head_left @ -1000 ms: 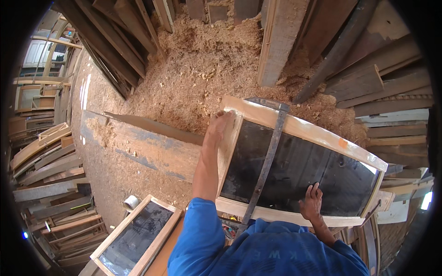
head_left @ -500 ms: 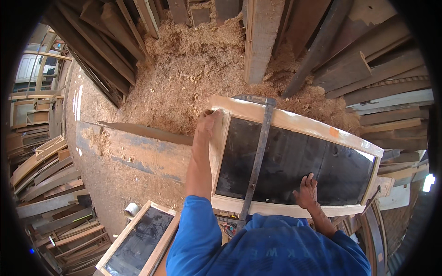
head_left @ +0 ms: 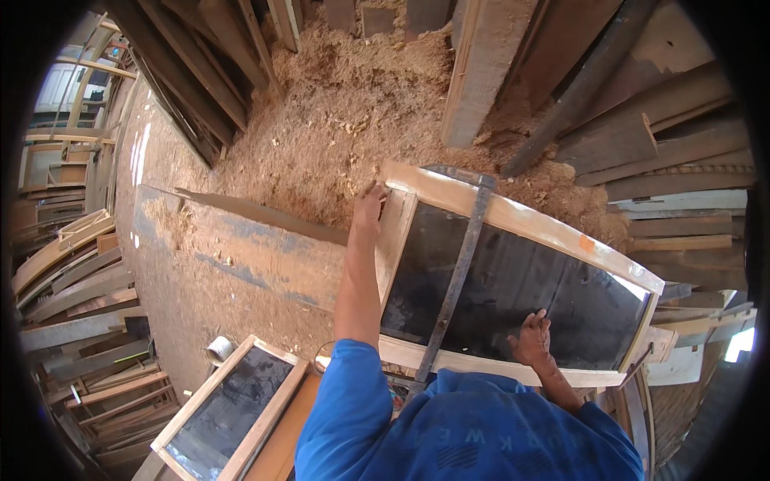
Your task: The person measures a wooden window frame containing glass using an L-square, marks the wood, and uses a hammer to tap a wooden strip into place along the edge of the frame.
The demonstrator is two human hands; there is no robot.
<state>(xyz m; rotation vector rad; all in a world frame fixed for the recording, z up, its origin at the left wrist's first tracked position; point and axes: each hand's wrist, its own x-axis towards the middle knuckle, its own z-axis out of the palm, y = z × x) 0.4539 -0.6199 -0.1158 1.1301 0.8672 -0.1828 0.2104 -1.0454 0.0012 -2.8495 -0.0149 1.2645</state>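
Observation:
A wooden-framed panel with a dark infill lies in front of me. A long metal bar clamp crosses it from the far rail to the near one. At the far left corner my left hand is closed on the edge of the frame; some of its fingers are hidden behind the wood. My right hand rests on the dark infill right of the clamp, fingers stretched out and holding nothing.
A smaller framed dark panel lies at the lower left, near a white cylindrical container. Beyond it a wide board lies on shavings. Planks lean far left, and others are stacked at right.
The view has shifted and turned slightly, so the framed panel looks more tilted. The left hand stays at the frame corner and the right hand stays on the infill.

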